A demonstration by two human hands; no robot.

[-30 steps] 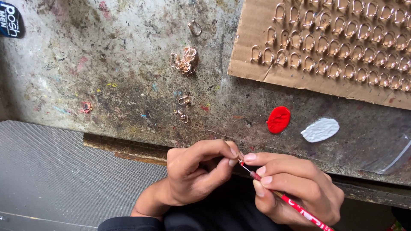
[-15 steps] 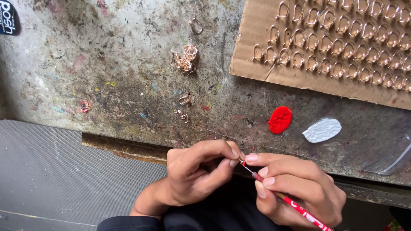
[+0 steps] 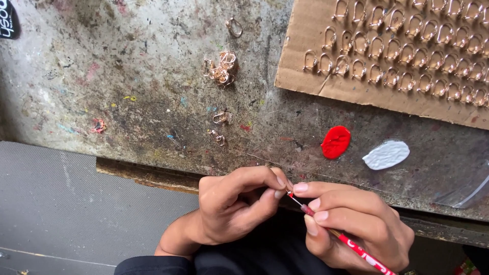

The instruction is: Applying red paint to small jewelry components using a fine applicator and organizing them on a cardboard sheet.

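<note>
— Which way did our brush [image 3: 351, 244] point?

— Its long axis ran diagonally, red handle toward the lower right of the frame, tip up-left at our left hand [image 3: 234, 209].

— And our hands?

— Our right hand [image 3: 356, 224] was closed on the brush in a pen grip. Our left pinched thumb and forefinger shut on something too small to tell, low centre, below the surface [image 3: 153, 102] edge.

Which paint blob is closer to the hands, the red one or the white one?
The red blob. It lies left of the white blob, more nearly above where the left hand and right hand meet.
</note>
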